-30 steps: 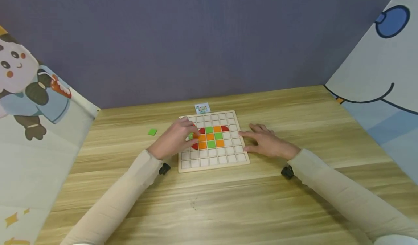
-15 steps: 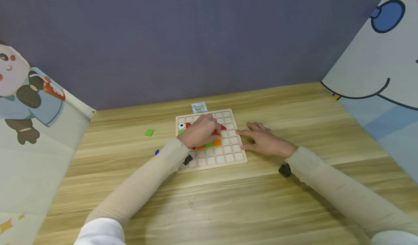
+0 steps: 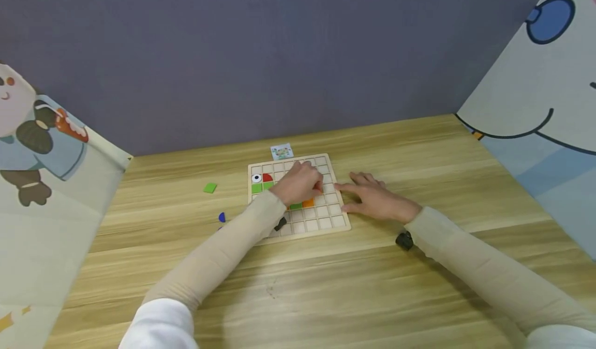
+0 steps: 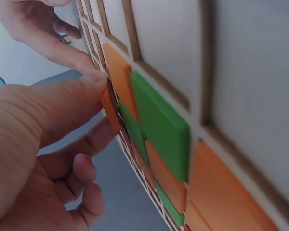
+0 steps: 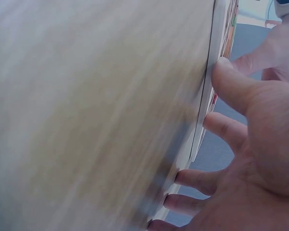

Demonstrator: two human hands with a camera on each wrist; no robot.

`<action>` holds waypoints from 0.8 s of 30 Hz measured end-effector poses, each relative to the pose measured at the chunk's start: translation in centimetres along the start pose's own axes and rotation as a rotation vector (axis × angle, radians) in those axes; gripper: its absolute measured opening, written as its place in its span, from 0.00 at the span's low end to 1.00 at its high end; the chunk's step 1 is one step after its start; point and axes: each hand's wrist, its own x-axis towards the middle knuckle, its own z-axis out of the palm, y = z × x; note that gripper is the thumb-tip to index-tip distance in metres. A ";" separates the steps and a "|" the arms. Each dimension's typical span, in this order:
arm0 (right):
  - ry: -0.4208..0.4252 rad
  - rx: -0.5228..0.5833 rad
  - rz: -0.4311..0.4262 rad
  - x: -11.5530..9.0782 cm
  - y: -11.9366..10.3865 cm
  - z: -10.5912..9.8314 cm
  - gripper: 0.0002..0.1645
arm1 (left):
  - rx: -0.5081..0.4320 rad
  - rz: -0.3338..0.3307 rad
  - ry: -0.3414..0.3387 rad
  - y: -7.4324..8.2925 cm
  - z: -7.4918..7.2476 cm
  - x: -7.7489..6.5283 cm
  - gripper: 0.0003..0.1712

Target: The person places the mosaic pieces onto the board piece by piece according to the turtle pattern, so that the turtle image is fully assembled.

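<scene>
A wooden grid board [image 3: 311, 226] lies on the table with orange, green and red tiles set in its cells. Over its right-middle part is my left hand [image 3: 299, 183], which hides several tiles in the head view. In the left wrist view its thumb and a finger pinch an orange tile [image 4: 111, 112], tilted on edge next to a seated orange tile [image 4: 118, 67] and a green tile [image 4: 161, 126]. My right hand [image 3: 379, 200] rests at the board's right edge, thumb and index finger touching it, the other fingers spread on the table. An eye tile [image 3: 256, 178] sits at the board's left.
Behind the board lies a small picture card [image 3: 281, 151]. To its left are a loose green tile [image 3: 210, 187] and a blue rounded piece [image 3: 222, 217], with another blue bit partly hidden by the left sleeve. A dark wall [image 3: 298, 59] stands behind the wooden table.
My left hand has moved right across the board, from the left tiles to the right-middle ones, uncovering the eye tile and a blue piece. The right hand stays at the board's edge.
</scene>
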 end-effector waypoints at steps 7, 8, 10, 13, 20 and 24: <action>0.002 -0.004 -0.003 0.1 0.0 0.0 0.37 | 0.020 -0.047 -0.010 0.5 0.0 0.2 0.08; 0.002 -0.005 -0.003 0.1 0.0 0.0 0.37 | 0.021 -0.050 -0.013 0.5 0.0 0.3 0.08; 0.000 -0.005 -0.002 0.1 0.1 0.1 0.37 | 0.026 -0.054 -0.017 0.5 0.1 0.3 0.08; -0.001 -0.001 -0.002 0.2 0.1 0.0 0.37 | 0.032 -0.052 -0.020 0.5 0.0 0.2 0.07; -0.005 0.007 0.002 0.1 -0.1 -0.1 0.37 | 0.045 -0.020 -0.028 0.6 -0.2 0.1 0.02; -0.008 0.005 0.002 0.2 0.0 -0.1 0.37 | 0.045 -0.030 -0.044 0.6 -0.2 0.0 0.05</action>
